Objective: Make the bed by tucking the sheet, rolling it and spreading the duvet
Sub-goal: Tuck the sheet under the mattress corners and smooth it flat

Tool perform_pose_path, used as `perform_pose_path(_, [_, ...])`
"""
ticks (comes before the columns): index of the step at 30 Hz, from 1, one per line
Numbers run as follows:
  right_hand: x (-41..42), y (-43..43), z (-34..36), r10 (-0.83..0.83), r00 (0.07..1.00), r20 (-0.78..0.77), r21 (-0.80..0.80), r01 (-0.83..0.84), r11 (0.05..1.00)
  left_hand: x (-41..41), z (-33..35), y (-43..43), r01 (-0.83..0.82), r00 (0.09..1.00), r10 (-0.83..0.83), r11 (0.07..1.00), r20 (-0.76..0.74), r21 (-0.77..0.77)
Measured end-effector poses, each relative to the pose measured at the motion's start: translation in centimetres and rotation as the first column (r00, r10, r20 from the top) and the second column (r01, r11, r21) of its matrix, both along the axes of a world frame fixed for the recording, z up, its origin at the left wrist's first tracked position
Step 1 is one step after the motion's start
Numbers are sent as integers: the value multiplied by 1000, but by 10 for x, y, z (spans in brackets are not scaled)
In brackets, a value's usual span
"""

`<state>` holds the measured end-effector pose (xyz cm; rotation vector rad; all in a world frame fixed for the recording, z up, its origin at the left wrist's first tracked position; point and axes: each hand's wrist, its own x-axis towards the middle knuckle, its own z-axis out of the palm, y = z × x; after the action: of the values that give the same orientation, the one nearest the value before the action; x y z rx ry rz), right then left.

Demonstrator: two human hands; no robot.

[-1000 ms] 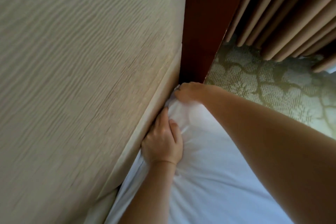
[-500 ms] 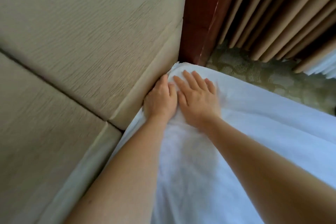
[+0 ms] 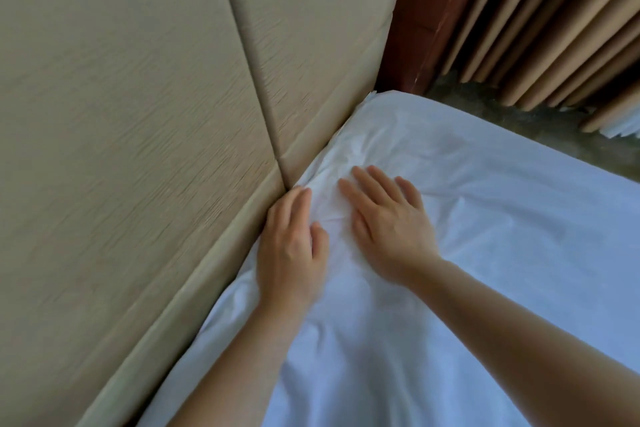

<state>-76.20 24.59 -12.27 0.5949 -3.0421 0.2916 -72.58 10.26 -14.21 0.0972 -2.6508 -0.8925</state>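
A padded beige headboard [image 3: 131, 107] fills the left side. The white sheet [image 3: 485, 253] covers the mattress up to it, creased near the corner. Tan curtains [image 3: 554, 28] hang beyond a dark red wooden post [image 3: 415, 17]. Both hands lie flat on the sheet, fingers straight: left hand [image 3: 291, 253] along the headboard, right hand [image 3: 388, 222] just beside.

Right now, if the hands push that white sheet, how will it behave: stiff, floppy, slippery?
Likely floppy: the sheet is creased and bunched beside the headboard. Probably thin and light: small wrinkles fan out between the flat left hand and right hand. Pushed, it would likely ripple rather than slide as one piece.
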Motion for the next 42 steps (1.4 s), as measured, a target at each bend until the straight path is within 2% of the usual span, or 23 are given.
perform_pose_path(7, [-50,-29,6,204,975,89,137,-215,967,-5,1,3,7,987,26,979,161,-206])
perform_pose_path(10, [-64,-35,14,254,961,108,161,-269,949,-11,6,4,23,958,54,964,280,-264])
perform_pose_path(17, [-85,-49,15,300,928,220,334,-360,871,-26,8,0,6,936,48,988,349,-152])
perform_pose_path(22, [-91,-62,9,281,929,241,418,-361,834,-34,7,3,-77,889,102,994,447,-74])
perform_pose_path(25, [-83,-60,-3,282,949,142,369,-315,874,-31,3,3,-98,908,115,993,404,-61])
perform_pose_path(28, [-64,-53,-12,143,989,-28,71,-141,987,-28,4,1,-134,942,124,991,310,12])
perform_pose_path(31, [-31,-37,-11,15,1000,-13,-97,-16,995,-15,7,-3,-130,959,111,990,259,58])
perform_pose_path(37, [63,-2,-1,-159,987,-12,-134,156,979,42,-3,-19,91,993,-87,995,78,-47])
perform_pose_path(39, [101,2,-2,-213,977,-1,-108,212,971,71,-2,-26,176,981,-163,976,103,-130])
perform_pose_path(42, [150,0,-3,-315,949,-6,-74,313,947,105,1,-34,275,947,-222,933,232,-232])
